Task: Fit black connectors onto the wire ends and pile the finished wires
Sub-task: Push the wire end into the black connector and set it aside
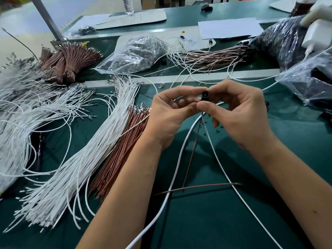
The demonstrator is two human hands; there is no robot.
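Observation:
A small black connector (204,95) is held up between both hands above the green table (215,221). My left hand (168,112) pinches it from the left with thumb and forefinger. My right hand (239,112) pinches it from the right. From its underside a thin brown wire (191,155) and a thin white wire (222,168) hang down toward me. A fan of loose white wires (86,159) and a bundle of brown wires (118,151) lie to the left. A pile of white and brown wires with dark ends (212,56) lies behind the hands.
Clear bags of black parts sit at the back centre (136,53) and right (309,81). Tied brown wire bundles (66,60) lie back left. A thick white cable (172,187) runs toward me. A loose brown wire (197,187) lies across it. White sheets (228,27) lie beyond.

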